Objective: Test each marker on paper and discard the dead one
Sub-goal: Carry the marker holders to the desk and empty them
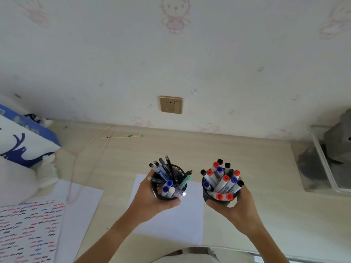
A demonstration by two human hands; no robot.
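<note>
My left hand grips a black mesh cup filled with several pens and a few blue-capped markers. My right hand grips a second black cup packed with several whiteboard markers with red, blue and black caps. Both cups are held up above a blank white sheet of paper lying on the light wooden desk.
At the left lies a sheet covered in red, blue and black test strokes, on top of another white sheet. A blue-and-white pillow sits at the far left. A clear tray with a grey object stands at the right. A wall socket faces me.
</note>
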